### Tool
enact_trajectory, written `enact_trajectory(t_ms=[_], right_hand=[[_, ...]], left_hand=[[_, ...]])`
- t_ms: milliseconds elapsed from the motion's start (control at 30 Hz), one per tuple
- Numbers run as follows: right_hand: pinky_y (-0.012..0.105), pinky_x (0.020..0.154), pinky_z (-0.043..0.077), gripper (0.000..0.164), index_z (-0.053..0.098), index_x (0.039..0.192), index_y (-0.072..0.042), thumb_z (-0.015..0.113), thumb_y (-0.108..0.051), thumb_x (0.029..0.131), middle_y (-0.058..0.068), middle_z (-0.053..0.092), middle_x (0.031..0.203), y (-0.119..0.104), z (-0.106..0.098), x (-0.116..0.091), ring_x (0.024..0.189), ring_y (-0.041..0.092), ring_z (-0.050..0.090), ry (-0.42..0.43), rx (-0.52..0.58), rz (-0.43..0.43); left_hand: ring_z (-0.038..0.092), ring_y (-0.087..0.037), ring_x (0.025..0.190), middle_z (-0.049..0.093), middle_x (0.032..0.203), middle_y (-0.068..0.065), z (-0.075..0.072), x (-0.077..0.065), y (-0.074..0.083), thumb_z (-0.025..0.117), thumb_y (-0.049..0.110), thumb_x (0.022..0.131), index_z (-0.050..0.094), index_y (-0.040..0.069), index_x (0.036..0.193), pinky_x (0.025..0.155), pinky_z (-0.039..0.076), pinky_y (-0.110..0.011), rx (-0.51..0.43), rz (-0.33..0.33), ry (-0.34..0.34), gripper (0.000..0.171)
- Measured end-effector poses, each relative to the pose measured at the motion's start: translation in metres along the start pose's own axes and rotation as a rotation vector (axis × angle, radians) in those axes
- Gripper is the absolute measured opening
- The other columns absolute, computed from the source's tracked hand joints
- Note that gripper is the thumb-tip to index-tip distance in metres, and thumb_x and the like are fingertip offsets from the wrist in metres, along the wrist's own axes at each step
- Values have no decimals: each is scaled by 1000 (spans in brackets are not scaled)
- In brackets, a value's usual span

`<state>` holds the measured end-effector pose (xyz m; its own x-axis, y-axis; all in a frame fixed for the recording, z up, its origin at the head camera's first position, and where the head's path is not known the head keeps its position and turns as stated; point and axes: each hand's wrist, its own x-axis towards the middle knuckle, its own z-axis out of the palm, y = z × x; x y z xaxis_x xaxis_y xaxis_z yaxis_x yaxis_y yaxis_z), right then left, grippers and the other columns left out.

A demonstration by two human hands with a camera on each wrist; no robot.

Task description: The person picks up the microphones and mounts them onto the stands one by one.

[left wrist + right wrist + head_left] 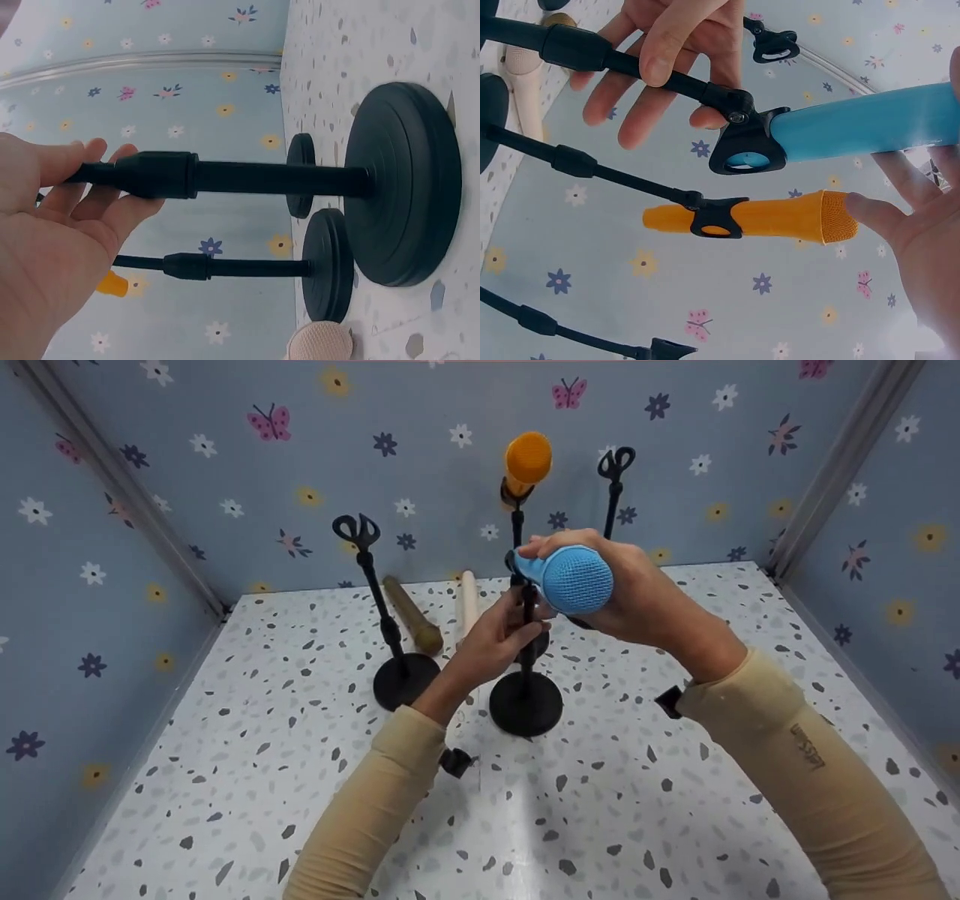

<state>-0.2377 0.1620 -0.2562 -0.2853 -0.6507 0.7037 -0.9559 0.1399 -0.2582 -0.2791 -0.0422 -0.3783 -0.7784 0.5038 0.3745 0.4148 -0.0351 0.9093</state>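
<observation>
- Two hands work at one near stand (pixel 526 705) in the middle of the pale speckled surface (pixel 225 795), one on its pole, one on a blue microphone (pixel 577 579).
- Right hand (pixel 637 585): fingers and thumb curled round the blue microphone, whose mesh head points toward the near side in the head view.
- Left hand (pixel 487 649): thumb and fingers pinch the near stand's pole; the left wrist view shows this hold beside the thick collar (pixel 157 174), with the round base (pixel 405 184) resting on the surface.
- Only the right wrist view shows plainly how the clip (pixel 761 135) sits around the tail end of the blue microphone; in the head view, the hands and mesh head largely cover that join.
- Behind, a far stand (pixel 517 521) carries an orange microphone (pixel 529 457); the right wrist view shows its full length through its clip.
- Other stands rise at left (pixel 403 682) and far right (pixel 613 495).
- Between left stand and left hand lie an olive microphone (pixel 414 619) and a pale microphone (pixel 469 596); the latter's head, hidden in the head view, appears in both wrist views.
</observation>
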Motion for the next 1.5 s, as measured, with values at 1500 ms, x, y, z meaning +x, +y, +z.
enact_trajectory(t_ms=[1500], right_hand=[[39,111,40,57,53,138,-3,76,7,87,8,57,146,46,32,-6,133,26,54,88,-198,107]], left_hand=[[64,-17,118,66,131,-9,-10,-5,-2,54,15,107,28,17,161,94,55,-38,159,-5,-56,60]])
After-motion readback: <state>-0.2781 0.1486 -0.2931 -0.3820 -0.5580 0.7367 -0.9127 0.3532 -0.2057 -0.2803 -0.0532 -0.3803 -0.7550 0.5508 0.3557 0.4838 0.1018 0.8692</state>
